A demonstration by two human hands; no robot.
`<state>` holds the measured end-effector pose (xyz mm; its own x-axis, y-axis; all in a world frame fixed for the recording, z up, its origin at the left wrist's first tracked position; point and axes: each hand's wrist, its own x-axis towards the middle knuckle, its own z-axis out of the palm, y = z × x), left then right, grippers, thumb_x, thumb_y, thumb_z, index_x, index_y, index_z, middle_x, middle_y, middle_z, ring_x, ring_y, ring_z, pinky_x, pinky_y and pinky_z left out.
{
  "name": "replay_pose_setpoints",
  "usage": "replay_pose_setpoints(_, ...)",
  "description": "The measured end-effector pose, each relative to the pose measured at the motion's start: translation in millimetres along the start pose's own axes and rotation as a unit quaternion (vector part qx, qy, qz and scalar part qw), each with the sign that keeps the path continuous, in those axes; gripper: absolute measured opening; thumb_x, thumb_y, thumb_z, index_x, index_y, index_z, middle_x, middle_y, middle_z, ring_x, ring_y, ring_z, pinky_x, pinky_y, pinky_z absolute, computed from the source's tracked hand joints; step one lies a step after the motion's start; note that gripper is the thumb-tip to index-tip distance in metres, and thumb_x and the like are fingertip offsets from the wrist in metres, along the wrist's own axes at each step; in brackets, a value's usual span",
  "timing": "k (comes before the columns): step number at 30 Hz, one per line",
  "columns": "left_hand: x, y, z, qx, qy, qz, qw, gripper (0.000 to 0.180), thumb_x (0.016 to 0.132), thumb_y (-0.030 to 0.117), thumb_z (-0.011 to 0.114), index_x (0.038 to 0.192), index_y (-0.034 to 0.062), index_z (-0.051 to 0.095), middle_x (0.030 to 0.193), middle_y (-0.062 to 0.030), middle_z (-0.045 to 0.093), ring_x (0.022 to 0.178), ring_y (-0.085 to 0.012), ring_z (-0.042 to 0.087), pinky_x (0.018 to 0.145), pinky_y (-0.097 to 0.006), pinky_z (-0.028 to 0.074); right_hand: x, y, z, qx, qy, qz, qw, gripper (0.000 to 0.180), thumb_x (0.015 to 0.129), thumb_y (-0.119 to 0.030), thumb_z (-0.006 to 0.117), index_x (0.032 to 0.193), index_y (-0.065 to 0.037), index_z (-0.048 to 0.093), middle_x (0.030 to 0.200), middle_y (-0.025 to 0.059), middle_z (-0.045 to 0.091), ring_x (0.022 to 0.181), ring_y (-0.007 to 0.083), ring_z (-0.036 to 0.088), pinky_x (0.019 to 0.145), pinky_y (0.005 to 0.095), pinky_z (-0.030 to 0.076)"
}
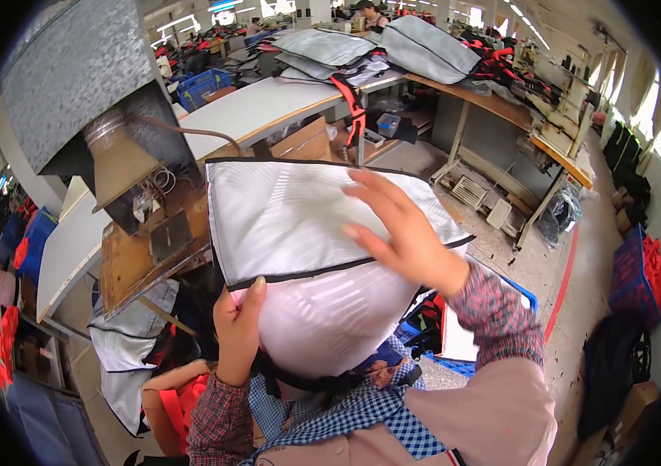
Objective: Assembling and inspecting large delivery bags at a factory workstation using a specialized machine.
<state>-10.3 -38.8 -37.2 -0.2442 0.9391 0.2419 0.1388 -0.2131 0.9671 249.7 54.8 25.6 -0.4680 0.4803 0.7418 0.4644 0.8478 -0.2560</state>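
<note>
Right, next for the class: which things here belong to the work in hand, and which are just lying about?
In hand:
- black-edged silvery fabric piece, pinched by the left hand; the open right hand is over it

Apparently lying about:
- red-and-black strap
- blue crate
- stacked silvery pieces, possibly related

Honestly the tight side is left of the silvery-white, black-edged fabric piece (pixel 292 213): a brown wooden surface (pixel 125 268) and a tan cone-shaped fitting (pixel 121 163) under a grey metal housing (pixel 82 74) crowd it, so not much room to squeeze through. Right of the piece there's way more space above the grey floor (pixel 532 268), but a blue plastic crate (pixel 531 298) sits low at its near right. Beyond it, a red-and-black strap (pixel 355 116) dangles in the way. Left hand (pixel 239 322) blocks its near-left part, right hand (pixel 400 229) its right half.
</note>
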Motion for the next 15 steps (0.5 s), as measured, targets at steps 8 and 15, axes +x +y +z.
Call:
replay_pose_setpoints(8,3.4,88.0,95.3,0.028,0.010,0.127,0.992,0.031,0.094,0.017,0.062,0.067,0.0060,0.051,0.065,0.0080,0.045,0.064,-0.0036,0.035,0.057,-0.024,0.032,-223.1,-41.4,74.6,-0.077,0.048,0.184,0.979,0.118,0.063,-0.055,0.083,0.143,0.005,0.022,0.149,0.0389,0.011,0.136,0.0608,0.012,0.104,0.0707,0.015)
replay_pose_setpoints(15,20.1,150.7,104.0,-0.132,-0.076,0.337,0.929,0.055,0.082,0.032,0.071,0.122,-0.0020,0.054,0.122,-0.0171,0.057,0.109,-0.0293,0.057,0.089,-0.043,0.049,-76.7,132.9,116.9,-0.042,0.077,0.103,0.991,0.069,0.090,-0.050,0.051,0.142,-0.006,0.040,0.150,0.0156,0.033,0.140,0.0338,0.028,0.114,0.0480,0.023)
